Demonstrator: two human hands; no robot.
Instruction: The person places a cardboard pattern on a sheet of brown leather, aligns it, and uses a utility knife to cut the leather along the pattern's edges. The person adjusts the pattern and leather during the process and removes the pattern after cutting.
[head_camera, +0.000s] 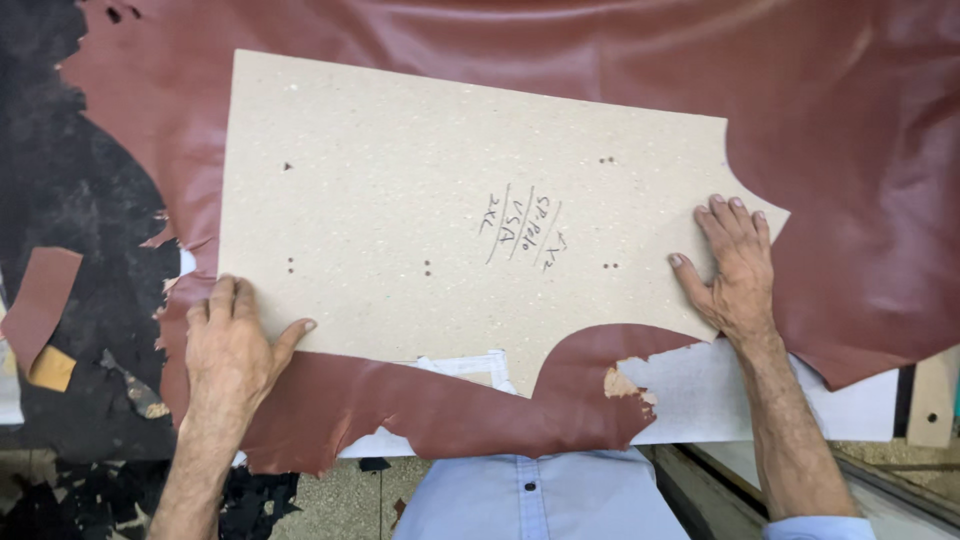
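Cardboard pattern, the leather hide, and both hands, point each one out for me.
cardboard pattern (400, 170): head view, bare upper middle of the board.
leather hide (860, 150): head view, shiny maroon surface at right.
left hand (232, 345): head view, back of hand.
right hand (738, 265): head view, back of hand.

The single head camera looks steeply down, close over the leather-covered worktable (60, 200) at the person's front.

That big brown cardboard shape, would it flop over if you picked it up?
Probably not much. The cardboard pattern lies flat with crisp, straight edges, so it looks stiff. It seems thin, so likely light. It may slide on the shiny red leather, which might be why the left hand and right hand press flat on it.
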